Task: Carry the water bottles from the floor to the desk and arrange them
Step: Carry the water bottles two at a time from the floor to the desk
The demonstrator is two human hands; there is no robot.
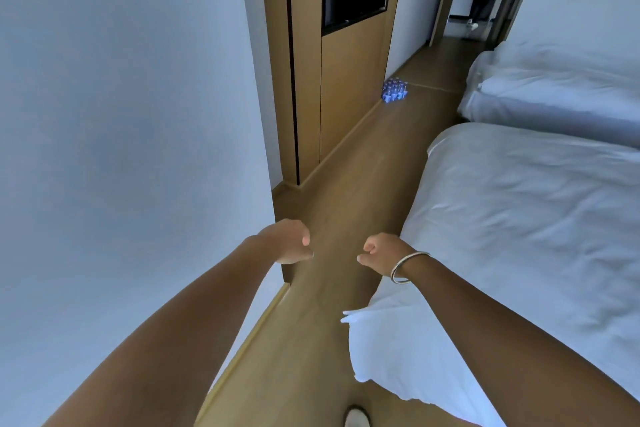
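Hands (left (289,242), right (380,252)) are held loosely curled, gripping nothing. Water bottles (394,89) are clustered far ahead on the floor (353,191).

Blue-capped water bottles (394,89) stand on a tan wood-grain floor (349,211), beside white beds (540,218) (a silver bangle (407,267) too).

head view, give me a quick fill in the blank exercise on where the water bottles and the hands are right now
1. The water bottles stand in a cluster on the ____, beside the wooden wall panel.
2. The left hand and the right hand hold ____.
3. A metal bracelet sits on the ____ wrist.
4. On the person's right side are two ____ with white covers.

Missing words: floor; nothing; right; beds
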